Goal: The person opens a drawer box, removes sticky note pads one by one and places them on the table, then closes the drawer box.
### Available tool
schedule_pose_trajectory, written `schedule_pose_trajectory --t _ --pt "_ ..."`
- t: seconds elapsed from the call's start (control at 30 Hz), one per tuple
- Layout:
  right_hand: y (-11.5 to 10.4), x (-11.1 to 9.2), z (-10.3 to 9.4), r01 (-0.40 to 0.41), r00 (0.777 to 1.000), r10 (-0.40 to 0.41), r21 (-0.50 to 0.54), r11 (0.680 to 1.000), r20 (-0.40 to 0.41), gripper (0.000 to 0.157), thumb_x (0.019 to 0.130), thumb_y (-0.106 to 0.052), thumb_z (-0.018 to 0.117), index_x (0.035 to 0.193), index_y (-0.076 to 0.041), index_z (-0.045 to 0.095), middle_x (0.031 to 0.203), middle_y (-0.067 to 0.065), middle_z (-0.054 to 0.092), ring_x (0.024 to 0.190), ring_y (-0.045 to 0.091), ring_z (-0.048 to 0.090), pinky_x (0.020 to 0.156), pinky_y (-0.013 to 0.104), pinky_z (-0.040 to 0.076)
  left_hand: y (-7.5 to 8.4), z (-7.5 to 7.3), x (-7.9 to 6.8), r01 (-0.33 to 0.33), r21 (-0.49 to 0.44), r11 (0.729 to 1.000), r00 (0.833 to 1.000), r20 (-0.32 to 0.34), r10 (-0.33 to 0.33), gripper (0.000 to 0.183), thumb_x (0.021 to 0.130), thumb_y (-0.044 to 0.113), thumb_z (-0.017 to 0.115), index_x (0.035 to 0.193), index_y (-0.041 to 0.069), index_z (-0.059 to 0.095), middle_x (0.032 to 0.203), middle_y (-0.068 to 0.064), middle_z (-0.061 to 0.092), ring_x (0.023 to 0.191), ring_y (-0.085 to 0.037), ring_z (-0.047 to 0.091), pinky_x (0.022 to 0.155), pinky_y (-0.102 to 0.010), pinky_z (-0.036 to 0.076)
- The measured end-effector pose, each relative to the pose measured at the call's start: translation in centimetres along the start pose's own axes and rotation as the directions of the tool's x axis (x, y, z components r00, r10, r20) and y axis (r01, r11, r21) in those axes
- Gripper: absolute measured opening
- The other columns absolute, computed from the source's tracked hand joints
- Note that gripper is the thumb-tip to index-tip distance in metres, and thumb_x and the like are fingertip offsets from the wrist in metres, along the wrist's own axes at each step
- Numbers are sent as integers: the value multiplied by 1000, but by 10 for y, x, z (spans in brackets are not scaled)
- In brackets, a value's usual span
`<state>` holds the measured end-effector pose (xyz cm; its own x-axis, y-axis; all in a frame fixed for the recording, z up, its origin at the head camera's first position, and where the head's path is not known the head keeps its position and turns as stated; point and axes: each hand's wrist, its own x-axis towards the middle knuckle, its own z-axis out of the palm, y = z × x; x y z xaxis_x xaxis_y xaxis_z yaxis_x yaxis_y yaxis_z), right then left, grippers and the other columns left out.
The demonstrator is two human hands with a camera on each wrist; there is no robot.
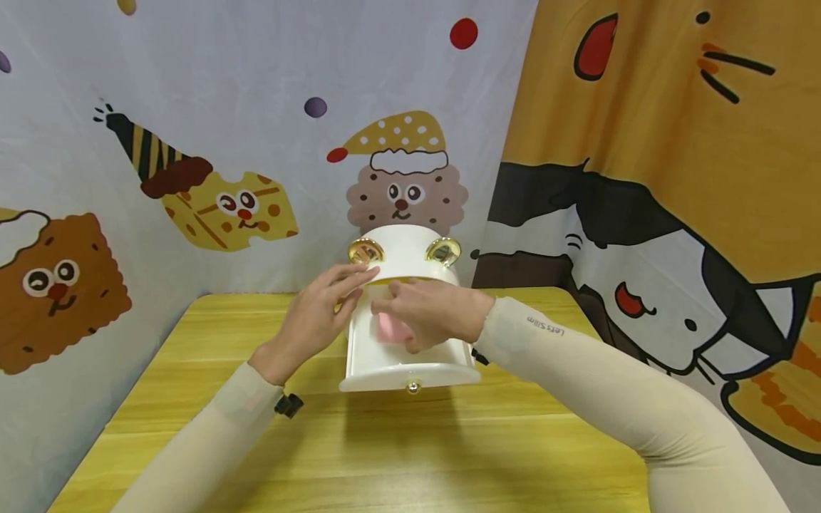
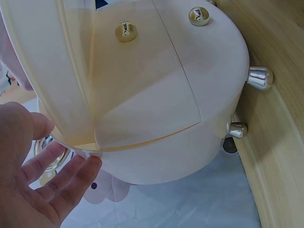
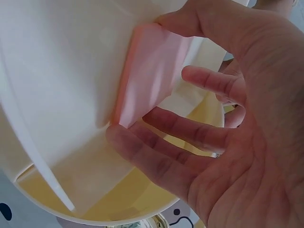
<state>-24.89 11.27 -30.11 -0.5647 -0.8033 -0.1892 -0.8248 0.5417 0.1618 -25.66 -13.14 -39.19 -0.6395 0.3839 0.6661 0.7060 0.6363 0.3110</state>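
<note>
A white rounded storage box (image 1: 403, 246) with gold trim has its drawer (image 1: 410, 374) pulled out towards me. Inside the drawer is a flat pink rectangular block (image 3: 152, 66). My right hand (image 1: 439, 310) reaches into the drawer and pinches this block, thumb at one end and fingertips at the other. To the left, my left hand (image 1: 314, 313) touches the box by the drawer opening. In the left wrist view, its fairly straight fingers (image 2: 78, 183) rest at the rim.
A wooden table (image 1: 256, 442) bears the box. Small gold knobs (image 2: 126, 31) and metallic feet (image 2: 260, 77) show on it in the left wrist view. Behind the table hang a cartoon-printed white cloth (image 1: 256, 85) and an orange-patterned cloth (image 1: 673, 142).
</note>
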Motion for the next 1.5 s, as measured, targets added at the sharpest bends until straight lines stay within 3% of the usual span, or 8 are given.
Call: schedule_pose_trajectory --t 0.3,0.53,0.83,1.0,1.33,1.5 --pt "1 -2 0 -2 1000 2 2 1000 -9 66 95 -30 93 154 -22 65 133 11 77 121 28 74 110 48 65 -1 1 -1 -4 -2 1000 1000 -5 4 48 112 5 77 158 20 75 157 -11 74 82 -18 70 61 -27 54" --pt "2 -3 2 18 999 -17 43 999 -30 75 95 -28 94 164 -24 65 131 8 79 115 24 73 108 46 66 -2 1 -1 -6 -8 1000 1000 -11 6 48 112 4 76 158 19 75 157 -11 74 79 -16 68 61 -27 54" --pt "3 -4 3 23 999 -21 60 998 -31 56 98 -27 90 151 -26 73 128 1 82 114 21 75 109 44 66 -4 2 -1 -22 -2 1000 999 -28 22 48 112 2 76 157 19 76 157 -11 75 74 -14 63 58 -25 50" --pt "3 -6 4 21 999 -19 62 998 -35 53 99 -27 90 150 -24 74 128 2 81 113 22 74 107 43 66 -5 3 -1 -21 -7 1000 999 -27 20 48 112 1 75 157 19 76 157 -11 75 72 -13 62 58 -24 49" --pt "4 -10 3 12 999 -8 76 997 -44 59 98 -28 91 154 -25 73 125 2 80 105 18 73 98 38 67 -5 2 -2 -12 -9 1000 1000 -26 12 49 112 2 75 158 20 75 157 -11 75 74 -14 62 59 -24 49" --pt "3 -11 3 -4 999 8 83 997 -50 65 97 -29 92 159 -27 70 132 5 79 108 19 74 96 39 68 -5 4 -2 -18 -7 1000 999 -28 18 49 112 2 75 158 20 75 157 -10 75 74 -14 62 59 -24 49"
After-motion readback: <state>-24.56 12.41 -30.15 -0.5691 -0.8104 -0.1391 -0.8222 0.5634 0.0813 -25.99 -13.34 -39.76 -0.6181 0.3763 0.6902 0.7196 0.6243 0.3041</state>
